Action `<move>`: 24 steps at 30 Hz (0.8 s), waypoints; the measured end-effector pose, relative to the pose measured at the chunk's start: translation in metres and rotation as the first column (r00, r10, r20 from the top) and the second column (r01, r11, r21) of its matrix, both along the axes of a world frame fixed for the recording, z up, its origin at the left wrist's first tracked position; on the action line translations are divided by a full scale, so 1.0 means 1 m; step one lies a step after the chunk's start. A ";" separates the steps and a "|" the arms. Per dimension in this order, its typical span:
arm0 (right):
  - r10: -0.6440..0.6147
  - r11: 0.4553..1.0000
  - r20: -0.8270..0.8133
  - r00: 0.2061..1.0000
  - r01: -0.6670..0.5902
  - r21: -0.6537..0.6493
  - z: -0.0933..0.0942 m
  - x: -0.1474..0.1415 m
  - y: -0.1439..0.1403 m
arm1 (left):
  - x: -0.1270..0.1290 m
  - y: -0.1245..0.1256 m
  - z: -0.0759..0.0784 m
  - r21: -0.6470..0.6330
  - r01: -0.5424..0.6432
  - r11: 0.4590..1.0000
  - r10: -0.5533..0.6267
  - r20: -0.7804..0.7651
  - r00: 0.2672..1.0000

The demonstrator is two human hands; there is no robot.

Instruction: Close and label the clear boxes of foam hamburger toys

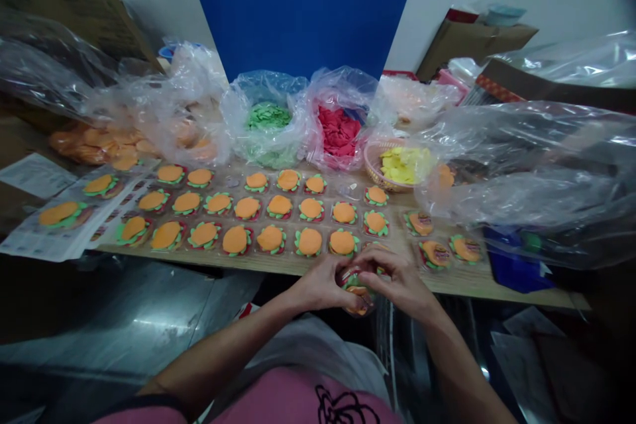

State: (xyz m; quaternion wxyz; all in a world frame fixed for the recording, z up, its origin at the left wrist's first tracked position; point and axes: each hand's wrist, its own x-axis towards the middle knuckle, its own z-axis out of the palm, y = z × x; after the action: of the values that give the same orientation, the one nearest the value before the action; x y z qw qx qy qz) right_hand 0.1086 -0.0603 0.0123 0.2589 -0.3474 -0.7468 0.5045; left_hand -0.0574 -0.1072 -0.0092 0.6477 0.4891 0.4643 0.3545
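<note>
Both of my hands close around one toy burger in a clear plastic case (358, 299), held just off the front edge of the table. My left hand (320, 285) grips its left side, thumb along the near face. My right hand (392, 278) has its fingers bent over the top and right side. The burger shows an orange top with green and red layers, and a dark mark on the orange. Beyond my hands stand rows of similar orange-topped burgers (309, 242) in clear trays. Right of my hands sit 3 burgers with dark-printed tops (436, 254).
At the back stand plastic bags of green pieces (269, 116), red pieces (338, 131) and orange pieces (99, 142). A pink basket (377, 172) holds yellow pieces (405, 164). Large clear plastic sheeting (546, 179) drapes the right side, above a blue tray (517, 268). Printed sheets (42, 238) lie left.
</note>
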 end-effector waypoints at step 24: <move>-0.056 0.997 0.018 0.998 0.057 -0.049 -0.005 -0.007 -0.005 | 0.005 0.002 -0.003 0.153 0.013 0.988 0.011 -0.152 0.988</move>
State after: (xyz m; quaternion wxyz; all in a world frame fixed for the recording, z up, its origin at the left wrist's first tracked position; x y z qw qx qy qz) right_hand 0.1015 -0.0651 0.0077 0.2583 -0.3786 -0.7263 0.5124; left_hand -0.0522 -0.1048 -0.0120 0.5707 0.5636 0.4836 0.3505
